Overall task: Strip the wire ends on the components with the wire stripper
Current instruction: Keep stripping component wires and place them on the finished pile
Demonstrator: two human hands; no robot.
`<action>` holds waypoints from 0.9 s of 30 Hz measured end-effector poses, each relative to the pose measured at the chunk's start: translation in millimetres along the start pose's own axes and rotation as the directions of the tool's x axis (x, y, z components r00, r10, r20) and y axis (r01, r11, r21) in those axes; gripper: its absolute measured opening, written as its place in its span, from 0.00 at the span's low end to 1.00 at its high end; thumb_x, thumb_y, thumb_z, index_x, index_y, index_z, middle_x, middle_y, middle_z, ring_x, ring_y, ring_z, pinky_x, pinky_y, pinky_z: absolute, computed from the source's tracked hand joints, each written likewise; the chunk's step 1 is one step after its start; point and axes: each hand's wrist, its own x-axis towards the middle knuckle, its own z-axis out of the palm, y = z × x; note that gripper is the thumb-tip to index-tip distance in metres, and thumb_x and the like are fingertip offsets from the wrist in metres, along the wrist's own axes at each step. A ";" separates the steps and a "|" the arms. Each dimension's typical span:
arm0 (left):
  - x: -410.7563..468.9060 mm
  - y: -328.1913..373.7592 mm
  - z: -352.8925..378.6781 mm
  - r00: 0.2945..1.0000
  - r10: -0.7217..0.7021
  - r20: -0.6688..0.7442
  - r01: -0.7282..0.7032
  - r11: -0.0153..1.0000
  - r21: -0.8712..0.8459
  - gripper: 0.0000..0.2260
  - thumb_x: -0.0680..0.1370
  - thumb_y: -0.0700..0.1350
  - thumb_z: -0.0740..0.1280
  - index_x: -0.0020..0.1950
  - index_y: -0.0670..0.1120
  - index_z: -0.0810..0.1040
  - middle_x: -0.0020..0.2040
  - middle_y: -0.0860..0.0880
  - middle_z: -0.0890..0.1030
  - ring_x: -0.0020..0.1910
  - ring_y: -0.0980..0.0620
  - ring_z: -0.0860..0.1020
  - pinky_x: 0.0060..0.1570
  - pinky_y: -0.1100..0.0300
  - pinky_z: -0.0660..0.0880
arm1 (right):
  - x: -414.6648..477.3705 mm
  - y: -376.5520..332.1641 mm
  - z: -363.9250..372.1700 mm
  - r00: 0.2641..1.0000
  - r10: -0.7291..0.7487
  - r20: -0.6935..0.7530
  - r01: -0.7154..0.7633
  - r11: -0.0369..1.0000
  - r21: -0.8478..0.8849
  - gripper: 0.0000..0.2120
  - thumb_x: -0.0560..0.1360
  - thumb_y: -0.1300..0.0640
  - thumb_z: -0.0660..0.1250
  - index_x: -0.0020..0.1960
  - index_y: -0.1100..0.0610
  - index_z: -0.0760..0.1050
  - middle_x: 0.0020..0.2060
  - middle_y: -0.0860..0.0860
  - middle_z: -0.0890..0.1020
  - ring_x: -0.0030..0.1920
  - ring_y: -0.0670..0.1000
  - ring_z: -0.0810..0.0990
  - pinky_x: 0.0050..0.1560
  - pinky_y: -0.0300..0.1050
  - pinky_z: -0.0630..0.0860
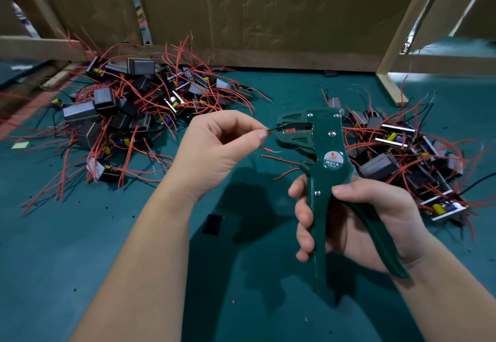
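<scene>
My right hand (357,220) grips the two handles of a dark green wire stripper (322,159), held upright above the mat with its jaws pointing left. My left hand (220,148) pinches a thin black wire (273,128) between thumb and forefinger, and the wire's end sits in the stripper's jaws beside the red insert. The component on that wire is hidden in my left hand. A pile of grey and black box components with red wires (128,110) lies at the back left. A second pile (408,159) lies at the right, behind the stripper.
Everything sits on a teal mat (94,247) dotted with small red and black insulation scraps. A small black block (212,224) lies between my forearms. Cardboard panels (255,14) and a wooden frame post (389,83) close off the back.
</scene>
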 end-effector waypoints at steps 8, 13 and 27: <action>-1.1 0.9 0.4 0.998 0.016 0.055 -0.019 0.998 0.054 0.02 0.70 0.41 0.70 0.37 0.47 0.79 0.31 0.53 0.77 0.33 0.58 0.71 0.34 0.68 0.68 | 1.1 2.1 0.6 1.000 0.021 -0.019 -0.021 0.999 -0.026 0.20 0.65 0.54 0.74 0.52 0.63 0.78 0.38 0.61 0.79 0.36 0.61 0.80 0.41 0.57 0.78; -1.0 -0.1 0.1 0.998 0.023 0.057 -0.025 0.999 0.046 0.02 0.70 0.40 0.70 0.38 0.46 0.79 0.32 0.51 0.76 0.32 0.58 0.70 0.34 0.68 0.67 | -0.1 2.0 1.0 1.000 0.019 -0.021 -0.019 0.999 -0.026 0.19 0.65 0.54 0.74 0.51 0.63 0.78 0.37 0.61 0.79 0.35 0.61 0.80 0.40 0.57 0.78; -0.4 -6.8 -0.9 0.988 -0.093 0.124 0.077 0.989 0.126 0.06 0.75 0.46 0.69 0.38 0.49 0.80 0.29 0.57 0.75 0.30 0.58 0.69 0.32 0.64 0.68 | 2.6 7.5 5.9 0.981 -0.040 -0.189 0.018 0.993 -0.117 0.18 0.63 0.47 0.77 0.41 0.59 0.77 0.31 0.58 0.76 0.27 0.58 0.76 0.32 0.51 0.76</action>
